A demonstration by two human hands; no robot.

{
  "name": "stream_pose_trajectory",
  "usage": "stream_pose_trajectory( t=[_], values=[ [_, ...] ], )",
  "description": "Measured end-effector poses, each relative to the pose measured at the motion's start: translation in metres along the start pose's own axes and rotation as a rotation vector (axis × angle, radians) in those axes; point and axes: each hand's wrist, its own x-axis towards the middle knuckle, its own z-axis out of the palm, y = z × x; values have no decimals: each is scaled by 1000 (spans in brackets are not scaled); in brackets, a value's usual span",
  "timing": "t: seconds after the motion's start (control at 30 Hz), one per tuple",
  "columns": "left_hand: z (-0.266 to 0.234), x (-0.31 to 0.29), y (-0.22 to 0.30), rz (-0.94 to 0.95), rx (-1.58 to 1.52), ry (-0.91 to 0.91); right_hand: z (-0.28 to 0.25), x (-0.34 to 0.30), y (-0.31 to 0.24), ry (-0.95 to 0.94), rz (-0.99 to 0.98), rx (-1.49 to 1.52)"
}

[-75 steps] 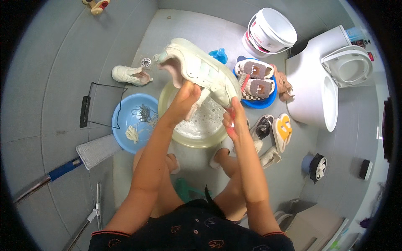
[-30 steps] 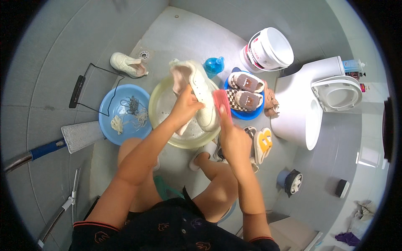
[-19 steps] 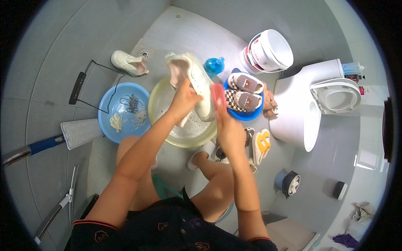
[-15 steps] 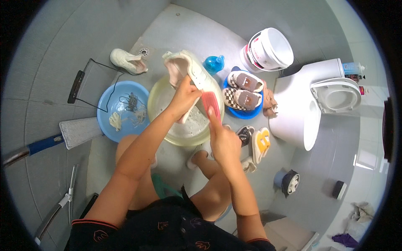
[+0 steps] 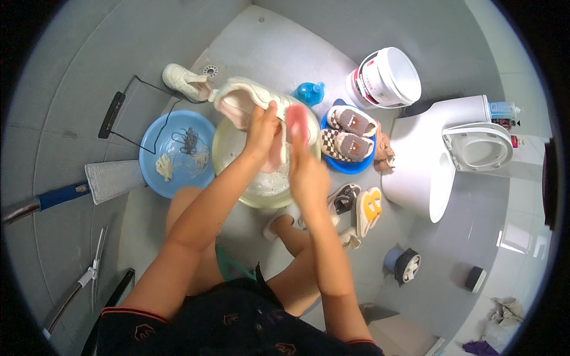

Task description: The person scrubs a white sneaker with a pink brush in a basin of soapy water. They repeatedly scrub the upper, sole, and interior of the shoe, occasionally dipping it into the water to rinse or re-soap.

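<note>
My left hand (image 5: pixel 263 132) grips a white shoe (image 5: pixel 243 95) by its opening, holding it tilted over a pale yellow basin (image 5: pixel 252 200) of sudsy water. The shoe's toe points right, partly hidden behind a pink scrubbing brush (image 5: pixel 298 123). My right hand (image 5: pixel 310 178) is closed round the brush, which lies against the shoe's upper and is blurred by motion. Another white shoe (image 5: pixel 183 82) rests on the floor beyond the basin, at the left. In a light blue basin (image 5: pixel 146 172) left of the yellow one lie grey and white shoelaces (image 5: pixel 189 142) in water.
A blue spray bottle (image 5: pixel 309 94) stands behind the yellow basin. To its right are checkered shoes (image 5: pixel 341 145) in a blue basin (image 5: pixel 350 168), a white bucket (image 5: pixel 386 77) and a toilet (image 5: pixel 415 160). Yellow slippers (image 5: pixel 369 209) lie nearer. A flat mop (image 5: pixel 113 181) leans at the left.
The shoe has turned, its heel swinging left and its toe lying flatter. My right hand and the brush have moved slightly up and left along it.
</note>
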Motion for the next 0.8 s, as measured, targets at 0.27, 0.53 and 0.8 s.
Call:
stream_pose_trajectory(
  t=[0.27,0.53,0.8],
  values=[
    [5,-8,-13,-41,10,-89,-16,20,8,29,32,-15],
    [9,-16,-4,18,33,-168,-28,32,17,132,31,42],
    [4,-17,6,-30,-22,-188,-26,-1,17,32,27,-95]
  ],
)
